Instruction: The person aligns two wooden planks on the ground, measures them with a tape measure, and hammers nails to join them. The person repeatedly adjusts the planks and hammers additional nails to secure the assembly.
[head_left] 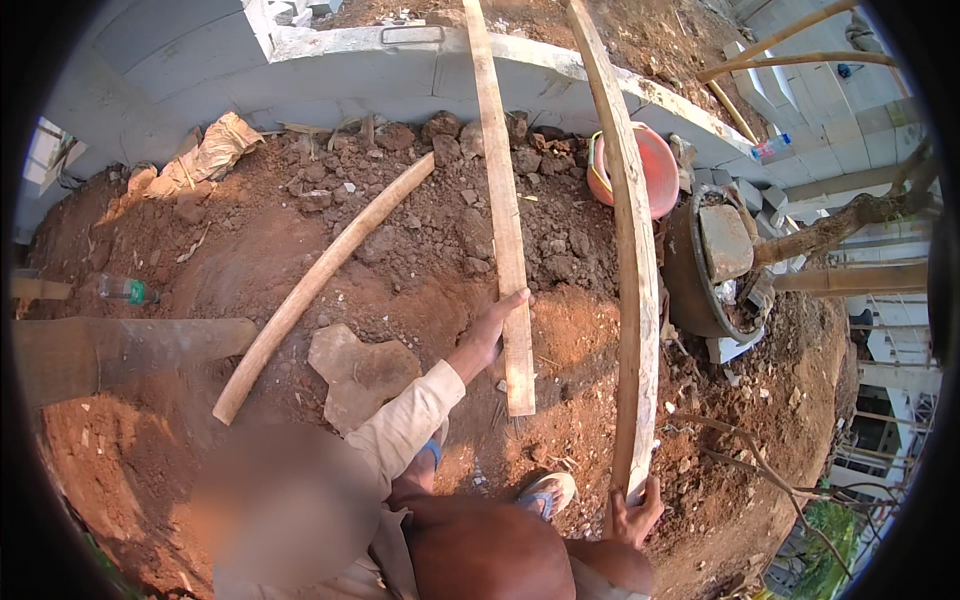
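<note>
The person's left hand (482, 335) grips a flat, straight, pale wooden plank (505, 220) near its lower end; one digit lies across the upper face, while the other fingers go out of sight at the left edge, so whether they are pressed together cannot be told. The right hand (632, 515) is at the bottom end of a long, slightly bowed, light-brown wooden beam (632, 260), its fingers curled in and pinching the beam's end between thumb and fingers. Plank and beam stand side by side, well apart, both running upward past a low, grey-white block wall (330, 88) and out of the upper edge; whether they touch the wall cannot be told.

Left of the plank, a curved, peeled, light-brown wooden pole (325, 285) lies slantwise on reddish-brown soil (240, 265), untouched. Just beside its lower half lies a flat, grey-brown, lobed stone slab (362, 372), near the beige sleeve (412, 405) of the left arm. A thick, round, brown bamboo post (150, 347) reaches in from the left toward the pole, near a clear plastic bottle with a green band (128, 290). Behind the beam sits a round, red-orange plastic bucket (660, 175), with a dark, round tub (688, 285) nearby holding a grey block (725, 243)
</note>
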